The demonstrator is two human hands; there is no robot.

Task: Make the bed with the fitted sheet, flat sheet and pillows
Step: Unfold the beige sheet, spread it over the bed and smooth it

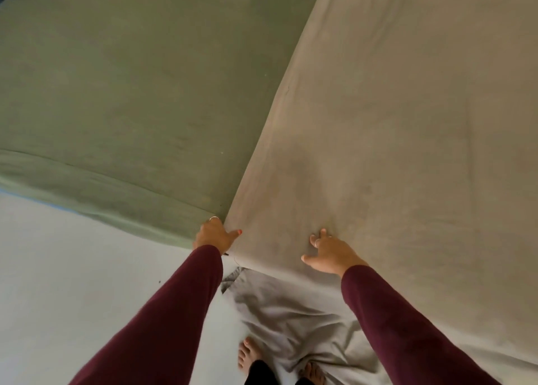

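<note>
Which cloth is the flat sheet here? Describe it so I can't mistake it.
Start at the bed with the green fitted sheet. The flat sheet is the grey-beige cloth over the bed's right part, spilling onto the floor by the bare feet. Both hands touch it: left hand at its edge, right hand on top.

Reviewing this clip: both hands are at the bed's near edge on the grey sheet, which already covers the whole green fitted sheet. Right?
Not quite. In the head view the grey sheet covers only the right part; the green fitted sheet is still bare on the left. The left hand and right hand are at the near edge.

Soft, even daylight — slightly hazy, wide-angle bending at edges.
</note>
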